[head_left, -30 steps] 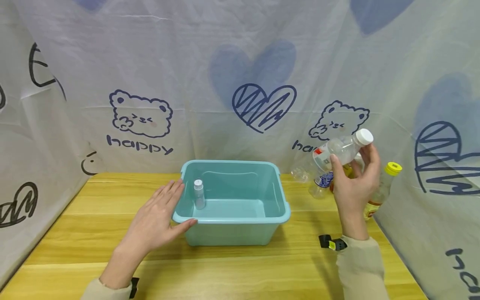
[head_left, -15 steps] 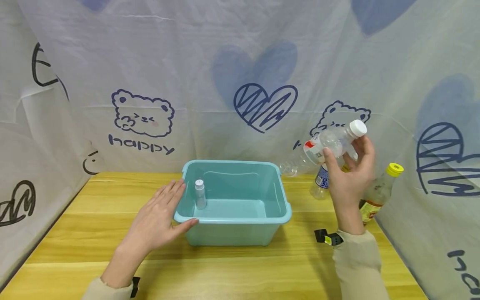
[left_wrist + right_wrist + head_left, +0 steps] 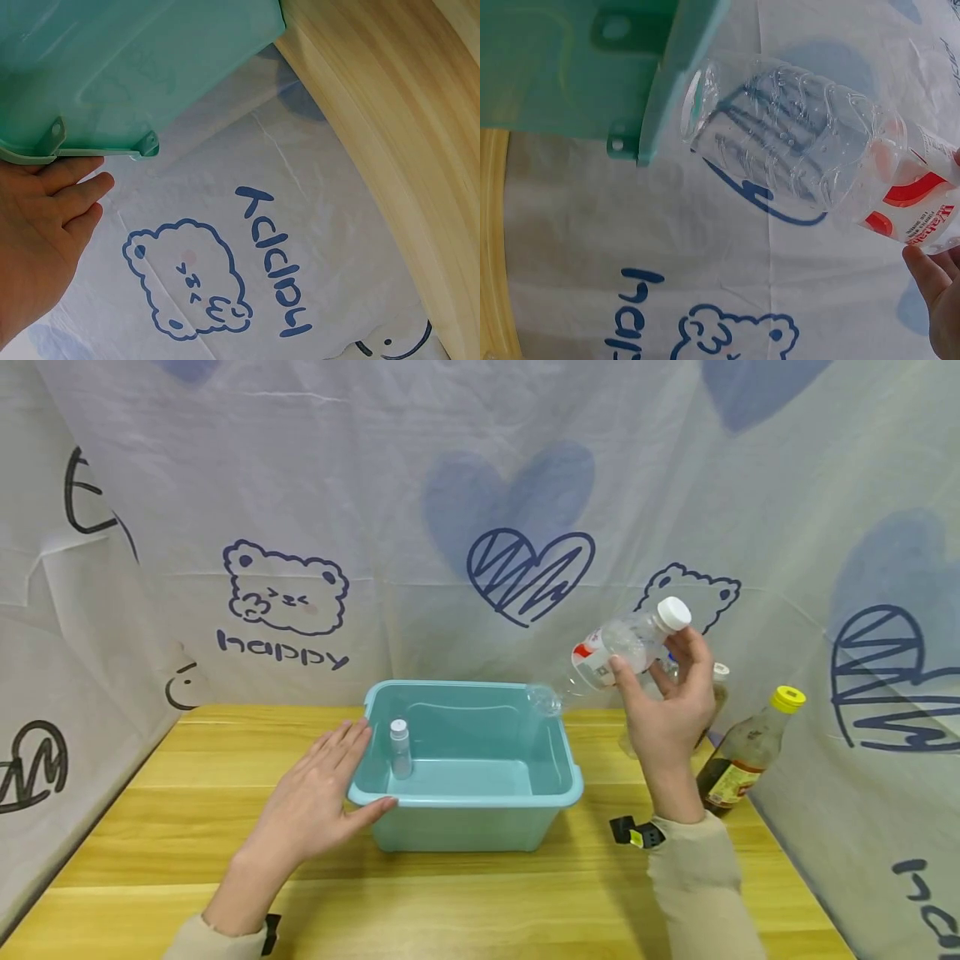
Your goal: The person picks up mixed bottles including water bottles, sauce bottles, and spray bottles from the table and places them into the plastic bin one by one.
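Observation:
A teal plastic bin [image 3: 465,827] stands on the wooden table with a small clear bottle with a white cap [image 3: 401,750] upright in its left end. My left hand [image 3: 311,797] rests on the bin's left rim, fingers straight and thumb along the front edge; the left wrist view shows its fingertips under the rim. My right hand [image 3: 671,710] grips a clear plastic water bottle [image 3: 611,652] with a white cap and a red-and-white label. It is tilted, cap up to the right, its base overlapping the bin's back right corner in the head view.
At the right, a sauce bottle with a yellow cap [image 3: 742,760] leans near the table's edge. Other bottles stand partly hidden behind my right hand, one with a white cap [image 3: 720,672]. A printed cloth [image 3: 405,510] hangs behind the wooden table [image 3: 225,843].
My right hand has carried the water bottle left, from above the other bottles to the bin's back right corner. The sauce bottle shows more now. My left hand stays on the rim.

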The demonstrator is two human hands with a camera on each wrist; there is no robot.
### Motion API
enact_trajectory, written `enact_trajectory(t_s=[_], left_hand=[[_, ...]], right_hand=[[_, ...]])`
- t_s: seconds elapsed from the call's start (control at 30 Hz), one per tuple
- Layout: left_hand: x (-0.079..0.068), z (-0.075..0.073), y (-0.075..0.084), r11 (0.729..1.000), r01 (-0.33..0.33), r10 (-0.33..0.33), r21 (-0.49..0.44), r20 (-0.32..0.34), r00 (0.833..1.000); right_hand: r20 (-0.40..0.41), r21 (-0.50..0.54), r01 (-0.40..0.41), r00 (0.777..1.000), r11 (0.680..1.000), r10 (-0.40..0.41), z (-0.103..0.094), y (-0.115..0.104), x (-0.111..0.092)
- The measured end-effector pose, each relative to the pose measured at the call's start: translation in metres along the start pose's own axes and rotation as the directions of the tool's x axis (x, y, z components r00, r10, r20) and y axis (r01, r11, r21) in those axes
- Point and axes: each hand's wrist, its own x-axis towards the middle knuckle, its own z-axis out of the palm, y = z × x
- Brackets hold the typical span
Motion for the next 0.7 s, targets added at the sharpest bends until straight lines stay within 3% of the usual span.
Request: enact_trajectory(t_s=[0.33,0.7], left_hand=[[0.000,0.001,0.000,1.000,-0.004,0.004,-0.003,-0.020,1.000],[0.000,0.001,0.000,1.000,-0.001,0.001,-0.005,-0.015,1.000]], right_hand=[[0.085,-0.046,-0.003,0.996,0.999,0.006,0.017,-0.004,-0.009],[0.216,-0.010,0.004,0.976,1.000,-0.001,0.041,-0.005,-0.019]])
